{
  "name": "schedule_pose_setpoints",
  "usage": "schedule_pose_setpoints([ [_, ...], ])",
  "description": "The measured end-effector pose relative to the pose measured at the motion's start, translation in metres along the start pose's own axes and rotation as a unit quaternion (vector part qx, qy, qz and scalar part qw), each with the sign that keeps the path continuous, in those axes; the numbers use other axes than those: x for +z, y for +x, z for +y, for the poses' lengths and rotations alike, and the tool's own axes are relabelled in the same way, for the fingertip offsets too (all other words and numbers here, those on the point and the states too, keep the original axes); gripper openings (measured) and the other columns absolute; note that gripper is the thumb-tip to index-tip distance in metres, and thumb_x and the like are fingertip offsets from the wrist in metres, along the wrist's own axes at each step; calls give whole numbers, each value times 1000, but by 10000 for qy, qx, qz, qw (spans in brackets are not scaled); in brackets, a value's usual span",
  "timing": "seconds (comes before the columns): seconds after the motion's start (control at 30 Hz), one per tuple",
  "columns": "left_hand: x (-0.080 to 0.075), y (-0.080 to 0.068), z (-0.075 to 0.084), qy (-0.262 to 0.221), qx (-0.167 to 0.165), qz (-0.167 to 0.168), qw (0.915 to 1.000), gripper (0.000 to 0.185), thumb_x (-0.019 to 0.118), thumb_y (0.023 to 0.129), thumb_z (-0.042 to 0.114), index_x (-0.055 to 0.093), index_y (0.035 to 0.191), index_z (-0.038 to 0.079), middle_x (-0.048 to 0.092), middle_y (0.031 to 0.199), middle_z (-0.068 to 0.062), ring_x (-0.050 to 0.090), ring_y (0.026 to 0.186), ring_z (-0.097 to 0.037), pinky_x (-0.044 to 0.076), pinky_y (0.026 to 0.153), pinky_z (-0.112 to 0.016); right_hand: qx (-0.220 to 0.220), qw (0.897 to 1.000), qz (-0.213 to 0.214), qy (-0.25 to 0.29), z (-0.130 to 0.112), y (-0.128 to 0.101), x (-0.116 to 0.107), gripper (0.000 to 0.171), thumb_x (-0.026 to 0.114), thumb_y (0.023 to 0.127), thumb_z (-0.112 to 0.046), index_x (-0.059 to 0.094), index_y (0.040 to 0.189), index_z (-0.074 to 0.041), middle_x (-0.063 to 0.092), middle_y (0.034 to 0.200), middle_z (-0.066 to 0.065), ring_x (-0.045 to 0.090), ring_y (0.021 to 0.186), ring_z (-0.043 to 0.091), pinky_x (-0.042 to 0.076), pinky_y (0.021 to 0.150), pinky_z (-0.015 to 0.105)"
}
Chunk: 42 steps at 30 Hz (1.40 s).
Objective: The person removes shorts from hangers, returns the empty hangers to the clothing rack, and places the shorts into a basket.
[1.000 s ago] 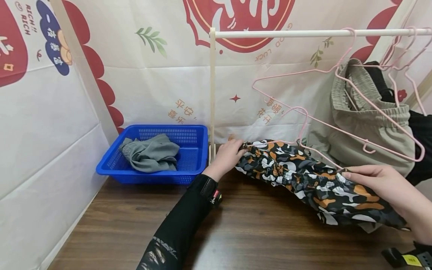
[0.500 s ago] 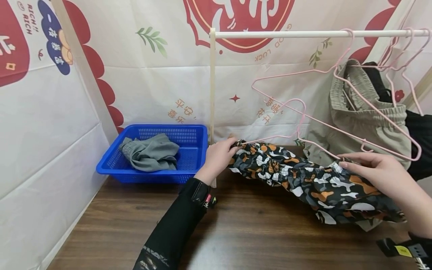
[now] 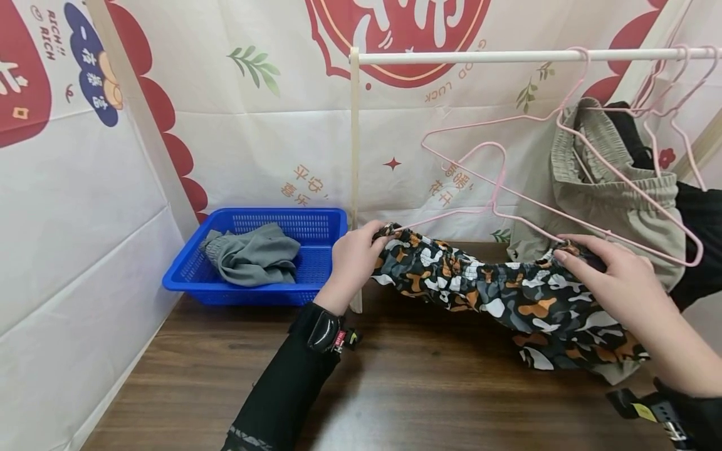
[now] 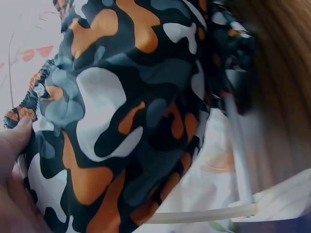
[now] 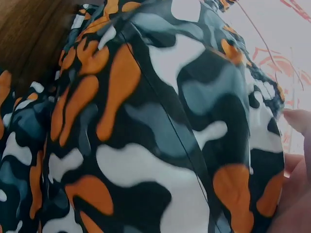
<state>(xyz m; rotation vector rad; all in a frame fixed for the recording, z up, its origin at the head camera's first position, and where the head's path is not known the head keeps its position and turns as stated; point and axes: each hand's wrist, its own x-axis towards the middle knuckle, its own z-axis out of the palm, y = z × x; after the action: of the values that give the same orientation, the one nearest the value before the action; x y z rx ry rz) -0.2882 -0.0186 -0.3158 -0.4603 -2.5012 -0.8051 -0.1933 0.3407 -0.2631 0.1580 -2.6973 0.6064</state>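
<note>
A pair of camouflage pants [image 3: 496,300] in black, orange, grey and white, with a gathered elastic waistband, stretches between both hands above the table. At the waistband's left end my left hand [image 3: 351,263] pinches the fabric, close to one tip of a pink hanger [image 3: 497,185]. My right hand [image 3: 623,282] pinches the right end by the hanger's other tip. The hanger's hook stands up above the waistband, off the rail. In the left wrist view the pants [image 4: 116,107] hide most of the left hand [image 4: 9,165]. Only part of the right hand [image 5: 296,189] shows in the right wrist view.
A blue basket [image 3: 242,295] with a grey garment [image 3: 256,254] stands on the left of the wooden table [image 3: 237,376]. A white rail [image 3: 468,58] on a post [image 3: 355,144] carries a bare pink hanger [image 3: 479,124], beige pants [image 3: 632,216] and black clothing [image 3: 702,232].
Both hands have lifted the waistband and hanger a little and shifted them left. The pants now hang more from the hands. Basket and rail are unchanged.
</note>
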Motion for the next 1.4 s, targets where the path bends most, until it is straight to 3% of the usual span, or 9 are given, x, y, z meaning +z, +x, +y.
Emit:
schedule_pose_setpoints([
  [0.07, -6, 0, 3, -10, 20, 179, 9998, 22, 62, 96, 33, 69, 115, 23, 68, 78, 5, 50, 53, -11, 35, 50, -29, -79, 9998, 32, 197, -2, 1, -1, 52, 55, 99, -36, 50, 138, -2, 44, 138, 33, 34, 125, 58, 16, 97, 72],
  [0.17, -13, -1, 5, -13, 10, 394, 9992, 20, 63, 96, 32, 70, 111, 22, 69, 78, 5, 51, 54, -10, 36, 50, -29, -165, 9989, 124, 415, -5, 2, -1, 52, 58, 98, -34, 50, 139, -4, 42, 141, 29, 34, 127, 54, 22, 95, 69],
  [0.3, -22, -4, 6, -192, -105, 519, 9984, 17, 64, 95, 31, 71, 108, 21, 70, 80, 4, 51, 57, -12, 36, 52, -29, -280, 9972, 409, 564, -9, 1, 1, 51, 68, 93, -31, 54, 138, -12, 50, 136, 19, 46, 114, 30, 32, 87, 45],
  [0.43, -32, -7, 8, -316, -170, 613, 9975, 16, 65, 95, 29, 72, 106, 20, 71, 84, 3, 51, 57, -13, 36, 52, -30, -466, 9937, 782, 651, -12, 4, 5, 53, 78, 85, -26, 60, 133, -17, 57, 124, 11, 44, 94, 9, 29, 73, 28],
  [0.63, -44, -14, 8, -274, -204, 894, 9954, 14, 67, 94, 28, 72, 105, 21, 70, 84, 4, 52, 58, -12, 36, 53, -31, -355, 9912, 818, 979, -23, 10, 9, 52, 78, 84, -27, 61, 132, -17, 56, 116, -9, 45, 95, 11, 31, 83, 36],
  [0.77, -51, -17, 8, -305, -313, 1042, 9936, 14, 67, 93, 29, 73, 103, 21, 69, 82, 5, 49, 56, -14, 33, 52, -31, -253, 9878, 796, 1312, -33, 14, 13, 51, 77, 85, -29, 61, 132, -19, 52, 111, -24, 47, 95, 9, 34, 86, 31],
  [0.93, -57, -18, 10, -383, -405, 1164, 9916, 15, 67, 93, 29, 73, 105, 21, 71, 87, 5, 52, 59, -13, 35, 55, -31, -158, 9833, 819, 1617, -44, 20, 19, 50, 77, 86, -31, 62, 132, -23, 55, 112, -12, 50, 81, 9, 38, 64, 19],
  [1.17, -57, -23, 13, -376, -427, 1181, 9914, 14, 67, 94, 26, 72, 107, 22, 72, 90, 4, 55, 63, -12, 38, 58, -32, -33, 9771, 634, 2032, -62, 26, 31, 51, 74, 87, -34, 60, 134, -21, 54, 128, 1, 56, 82, 6, 42, 67, 16],
  [1.4, -53, -24, 14, -320, -364, 1176, 9919, 14, 68, 93, 26, 72, 105, 21, 71, 85, 4, 48, 55, -13, 33, 53, -30, -24, 9685, 662, 2402, -75, 32, 40, 48, 75, 87, -32, 61, 132, -21, 56, 83, -4, 52, 59, 8, 43, 53, 21],
])
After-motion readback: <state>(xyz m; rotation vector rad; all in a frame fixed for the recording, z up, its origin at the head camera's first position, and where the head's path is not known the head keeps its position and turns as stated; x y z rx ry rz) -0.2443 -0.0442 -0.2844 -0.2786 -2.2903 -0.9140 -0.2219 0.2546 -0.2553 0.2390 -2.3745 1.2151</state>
